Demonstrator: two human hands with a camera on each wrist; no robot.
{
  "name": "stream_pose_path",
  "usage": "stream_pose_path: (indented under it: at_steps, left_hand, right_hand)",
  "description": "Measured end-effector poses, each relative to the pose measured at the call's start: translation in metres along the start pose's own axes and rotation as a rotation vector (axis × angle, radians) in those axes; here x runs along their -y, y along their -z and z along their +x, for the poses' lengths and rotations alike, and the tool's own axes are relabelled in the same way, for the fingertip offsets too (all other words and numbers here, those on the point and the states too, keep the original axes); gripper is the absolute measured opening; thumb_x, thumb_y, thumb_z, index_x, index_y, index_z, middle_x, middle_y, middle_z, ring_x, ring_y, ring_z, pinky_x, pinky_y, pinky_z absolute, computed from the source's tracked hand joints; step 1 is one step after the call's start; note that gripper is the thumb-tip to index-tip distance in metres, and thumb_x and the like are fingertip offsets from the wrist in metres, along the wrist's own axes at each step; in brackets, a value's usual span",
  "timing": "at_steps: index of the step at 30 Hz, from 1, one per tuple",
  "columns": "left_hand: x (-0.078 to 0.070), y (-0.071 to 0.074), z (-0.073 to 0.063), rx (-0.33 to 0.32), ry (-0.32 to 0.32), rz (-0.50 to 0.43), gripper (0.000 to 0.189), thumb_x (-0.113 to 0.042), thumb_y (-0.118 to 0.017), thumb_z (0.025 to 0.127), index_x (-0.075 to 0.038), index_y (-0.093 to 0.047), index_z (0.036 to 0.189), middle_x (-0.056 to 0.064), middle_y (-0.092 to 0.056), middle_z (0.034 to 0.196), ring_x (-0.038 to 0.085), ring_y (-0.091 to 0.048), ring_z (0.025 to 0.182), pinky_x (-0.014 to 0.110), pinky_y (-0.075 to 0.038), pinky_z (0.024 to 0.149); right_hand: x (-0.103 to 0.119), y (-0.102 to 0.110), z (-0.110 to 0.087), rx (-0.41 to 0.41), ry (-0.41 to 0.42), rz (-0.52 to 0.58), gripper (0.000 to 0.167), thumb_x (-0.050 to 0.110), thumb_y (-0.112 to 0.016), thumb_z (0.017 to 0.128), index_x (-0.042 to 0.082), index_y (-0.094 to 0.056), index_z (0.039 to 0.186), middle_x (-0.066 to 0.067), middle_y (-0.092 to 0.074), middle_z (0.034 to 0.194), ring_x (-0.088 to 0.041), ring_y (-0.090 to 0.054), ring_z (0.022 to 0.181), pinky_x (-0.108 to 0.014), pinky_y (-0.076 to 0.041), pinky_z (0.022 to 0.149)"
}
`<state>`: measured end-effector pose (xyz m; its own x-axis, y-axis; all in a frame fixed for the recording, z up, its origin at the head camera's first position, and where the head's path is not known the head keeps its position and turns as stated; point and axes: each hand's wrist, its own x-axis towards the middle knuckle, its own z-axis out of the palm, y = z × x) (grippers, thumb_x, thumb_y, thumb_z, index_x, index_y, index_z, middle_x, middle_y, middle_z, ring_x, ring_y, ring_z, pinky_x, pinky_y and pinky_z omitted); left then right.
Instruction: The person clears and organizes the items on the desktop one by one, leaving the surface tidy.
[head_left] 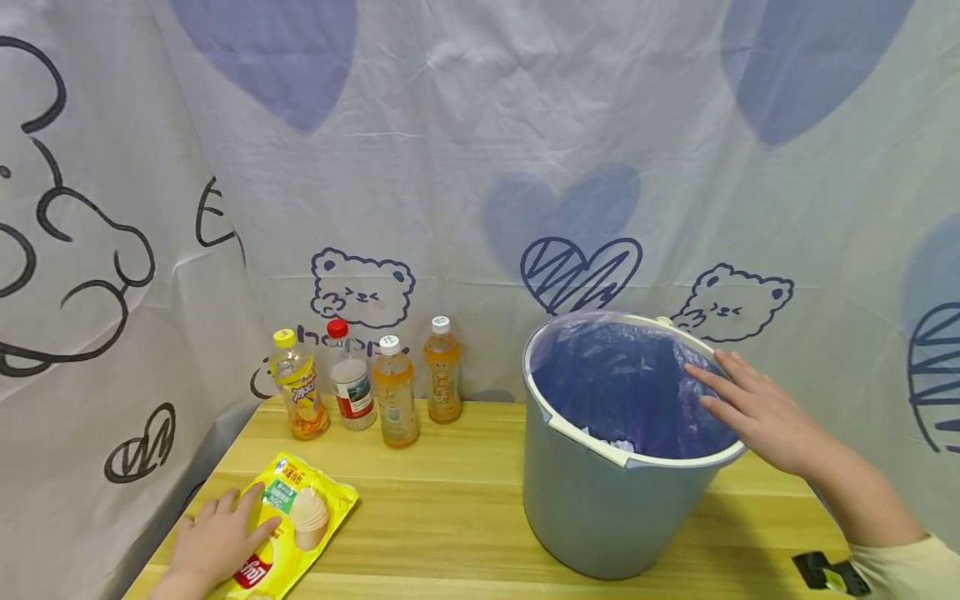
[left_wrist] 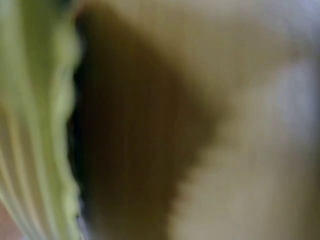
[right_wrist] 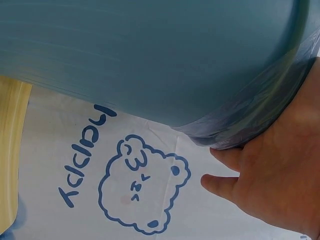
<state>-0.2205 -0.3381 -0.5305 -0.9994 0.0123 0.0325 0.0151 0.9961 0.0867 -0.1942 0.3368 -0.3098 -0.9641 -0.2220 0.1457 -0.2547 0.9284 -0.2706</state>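
The left hand (head_left: 217,537) is lying on the yellow chip bag (head_left: 311,521), left of the bucket (head_left: 600,508), fingers spreading apart. The right hand (head_left: 772,421) is touching the bucket's right edge, fingers straight and apart. Four bottles (head_left: 396,400) are standing left of the bucket.

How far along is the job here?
Already done, it seems: the round blue-grey plastic bin wears a translucent purplish plastic liner, with something white inside. In hand: the left hand rests on the shiny yellow chip bag; the right hand is at the bin's rim. Apparently left: that bag and four clear plastic capped bottles, outside the bin on the light wooden table.
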Motion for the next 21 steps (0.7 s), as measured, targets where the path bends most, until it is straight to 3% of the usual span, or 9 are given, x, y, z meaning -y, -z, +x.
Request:
stream_pose_path:
  at_steps: [12,21]
  left_hand:
    - [-0.016,-0.005,0.000,-0.070,-0.032,-0.007,0.084,-0.069,-0.054,0.085,-0.006,-0.045,0.141,0.031,-0.053,0.124,0.052,-0.052,0.110,0.074,-0.037,0.083]
    - [-0.025,-0.002,0.004,-0.115,-0.042,-0.036,0.086,-0.062,-0.065,0.082,-0.009,-0.040,0.144,0.034,-0.045,0.131,0.052,-0.049,0.112,0.069,-0.040,0.081]
  right_hand:
    - [0.001,0.001,0.000,0.000,-0.002,0.019,0.055,0.040,-0.036,0.104,0.013,-0.034,0.151,-0.027,-0.009,0.160,-0.052,-0.002,0.147,-0.075,-0.008,0.108]
    - [0.002,0.002,0.000,0.003,-0.015,0.032,0.055,0.040,-0.035,0.103,0.013,-0.034,0.152,-0.027,-0.008,0.161,-0.052,0.000,0.147,-0.075,-0.007,0.108]
